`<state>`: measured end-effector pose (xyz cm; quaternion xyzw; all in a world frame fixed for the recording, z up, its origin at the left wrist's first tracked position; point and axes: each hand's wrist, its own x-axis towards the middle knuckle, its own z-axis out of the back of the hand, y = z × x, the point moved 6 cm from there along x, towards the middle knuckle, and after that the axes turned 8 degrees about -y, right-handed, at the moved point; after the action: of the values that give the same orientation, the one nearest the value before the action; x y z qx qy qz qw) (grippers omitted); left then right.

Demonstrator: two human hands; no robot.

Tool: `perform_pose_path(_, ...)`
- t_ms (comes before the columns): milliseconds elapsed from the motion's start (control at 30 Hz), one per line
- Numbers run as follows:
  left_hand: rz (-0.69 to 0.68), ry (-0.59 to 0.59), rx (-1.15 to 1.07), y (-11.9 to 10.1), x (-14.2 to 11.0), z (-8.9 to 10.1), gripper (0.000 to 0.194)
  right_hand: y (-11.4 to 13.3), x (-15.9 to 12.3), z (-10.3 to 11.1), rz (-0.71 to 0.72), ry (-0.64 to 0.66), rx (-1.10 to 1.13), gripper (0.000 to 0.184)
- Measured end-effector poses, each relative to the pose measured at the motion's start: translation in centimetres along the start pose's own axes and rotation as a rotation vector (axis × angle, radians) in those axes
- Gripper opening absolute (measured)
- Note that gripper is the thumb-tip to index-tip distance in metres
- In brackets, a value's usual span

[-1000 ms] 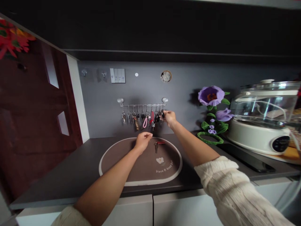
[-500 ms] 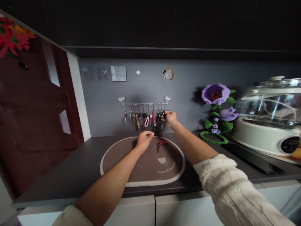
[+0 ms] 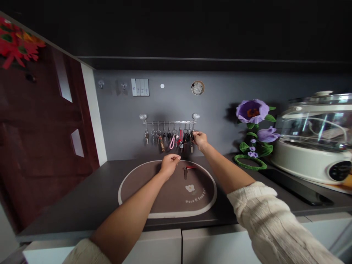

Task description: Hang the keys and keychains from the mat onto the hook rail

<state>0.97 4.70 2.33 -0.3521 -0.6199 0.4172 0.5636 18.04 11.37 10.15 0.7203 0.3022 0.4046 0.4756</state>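
A clear rack (image 3: 170,122) with suction cups is fixed to the grey wall, and several key rings hang from its hooks. At the rack's right end my right hand (image 3: 200,140) pinches a bunch of keys (image 3: 191,147); whether its ring sits on the hook I cannot tell. Over the brown mat (image 3: 165,205) my left hand (image 3: 168,164) is held with thumb and fingers pressed together, and what is between them, if anything, is hidden. A key (image 3: 185,174) with a red tag (image 3: 190,167) lies on the mat, right of my left hand.
To the right stand purple fabric flowers (image 3: 252,111), a black phone-like slab (image 3: 299,187) and a white appliance (image 3: 302,154) with a transparent top. A dark cabinet (image 3: 176,29) overhangs the counter. A dark red door (image 3: 41,128) is at the left.
My right hand stays at the rack's right end, its fingers shifting slightly on the keys, which hang more plainly below them now. The left hand has hardly moved. The camera view shifted a little.
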Motion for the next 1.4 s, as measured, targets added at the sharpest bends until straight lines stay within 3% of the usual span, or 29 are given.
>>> perform_pose_path(367,-0.016,-0.004,0.007,-0.2,0.0,0.2,0.019,0.1,0.0,0.4,-0.022,0.074,-0.017,0.004)
perform_pose_path(700,-0.015,0.009,0.067,-0.1,0.0,0.6,0.018,1.3,-1.8,2.6,0.186,-0.032,-0.234,0.014)
perform_pose_path(933,-0.067,0.059,0.105,0.7,0.5,0.7,0.018,-1.5,-6.1,2.5,0.184,0.272,-0.264,0.018)
perform_pose_path(1233,-0.097,0.142,0.227,0.7,0.2,0.4,0.016,-4.4,-8.5,2.6,0.333,0.605,-0.646,0.015)
perform_pose_path(1400,-0.092,0.190,0.287,0.7,-0.1,0.1,0.014,-4.4,-9.3,2.1,0.447,0.695,-0.805,0.012)
